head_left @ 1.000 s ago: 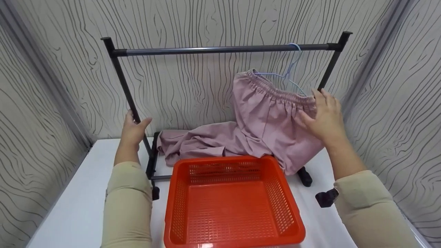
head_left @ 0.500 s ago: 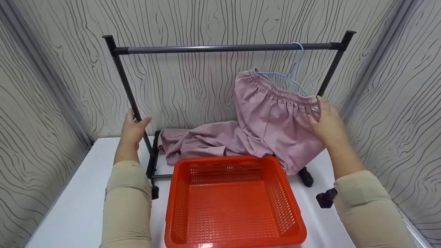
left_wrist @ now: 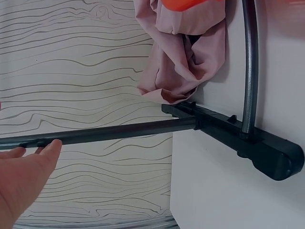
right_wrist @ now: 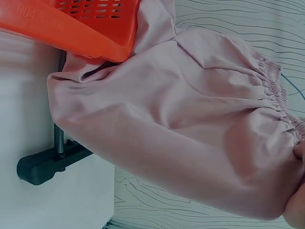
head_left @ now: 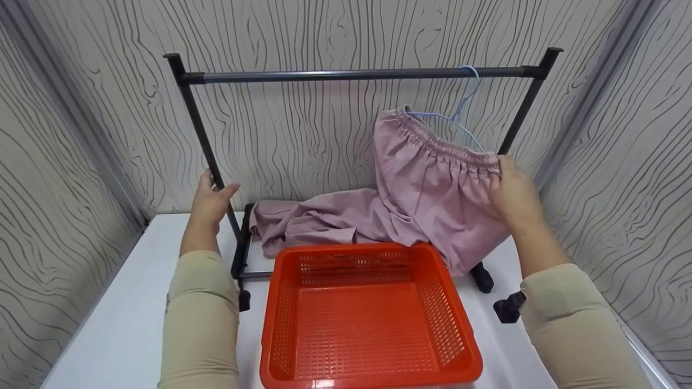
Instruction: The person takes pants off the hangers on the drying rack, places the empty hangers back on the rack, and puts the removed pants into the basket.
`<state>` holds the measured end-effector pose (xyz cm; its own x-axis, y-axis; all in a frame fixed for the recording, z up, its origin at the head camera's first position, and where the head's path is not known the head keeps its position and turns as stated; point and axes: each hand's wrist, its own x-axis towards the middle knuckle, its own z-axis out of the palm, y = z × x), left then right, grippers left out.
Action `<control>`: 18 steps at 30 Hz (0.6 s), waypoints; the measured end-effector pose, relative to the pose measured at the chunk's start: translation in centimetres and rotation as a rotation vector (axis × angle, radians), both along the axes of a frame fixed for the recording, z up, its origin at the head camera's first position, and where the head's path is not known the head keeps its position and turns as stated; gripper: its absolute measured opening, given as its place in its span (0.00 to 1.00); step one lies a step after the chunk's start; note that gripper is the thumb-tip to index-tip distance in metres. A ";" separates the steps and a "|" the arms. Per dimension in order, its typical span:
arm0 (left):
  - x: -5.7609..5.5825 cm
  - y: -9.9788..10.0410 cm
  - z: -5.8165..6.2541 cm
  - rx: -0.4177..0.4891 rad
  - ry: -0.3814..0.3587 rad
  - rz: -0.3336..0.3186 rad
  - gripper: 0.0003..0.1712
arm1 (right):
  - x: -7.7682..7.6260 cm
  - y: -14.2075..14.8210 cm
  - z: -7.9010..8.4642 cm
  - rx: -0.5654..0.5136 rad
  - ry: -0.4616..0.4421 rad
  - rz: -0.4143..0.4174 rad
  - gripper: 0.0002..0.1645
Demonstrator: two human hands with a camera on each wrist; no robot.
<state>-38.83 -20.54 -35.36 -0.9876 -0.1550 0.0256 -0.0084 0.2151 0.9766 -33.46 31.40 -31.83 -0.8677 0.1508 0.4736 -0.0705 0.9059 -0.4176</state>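
Note:
Pink trousers [head_left: 421,162] with a gathered elastic waistband hang slanted, the left end of the waist higher, from a pale blue hanger [head_left: 466,102] hooked over the rack's top bar. My right hand [head_left: 516,192] grips the waistband's lower right end; at the right wrist view's edge little of that hand [right_wrist: 296,202] shows. The legs lie bunched behind the basket. My left hand [head_left: 212,202] is at the rack's left post [head_left: 201,129]. In the left wrist view its fingers [left_wrist: 35,167] lie along the post, and the thumb stands apart from it.
In front of the rack, a red plastic basket [head_left: 367,329] stands on the white table [head_left: 124,302]. The rack's black feet [head_left: 483,278] reach out beside it. Walls with a wood-line pattern [head_left: 313,32] enclose the table at the back and sides.
My right hand has come slightly down and now grips the waistband end, its fingers closing round the cloth. The left hand has kept its place at the post.

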 end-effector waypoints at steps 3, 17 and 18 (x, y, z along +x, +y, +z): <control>0.0 0.0 0.0 -0.004 -0.007 -0.014 0.48 | 0.1 0.0 0.0 -0.015 0.005 0.006 0.18; 0.3 -0.2 0.2 -0.038 -0.024 -0.051 0.50 | 0.5 -1.2 0.4 -0.061 0.066 -0.037 0.14; 0.3 -0.3 0.2 -0.037 -0.022 -0.056 0.50 | 0.5 -1.3 0.5 -0.063 0.068 -0.037 0.14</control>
<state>-38.50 -20.79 -35.17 -0.9950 -0.0993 0.0090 -0.0164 0.2517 0.9677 -32.93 30.12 -31.36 -0.8273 0.2137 0.5195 -0.0672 0.8805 -0.4692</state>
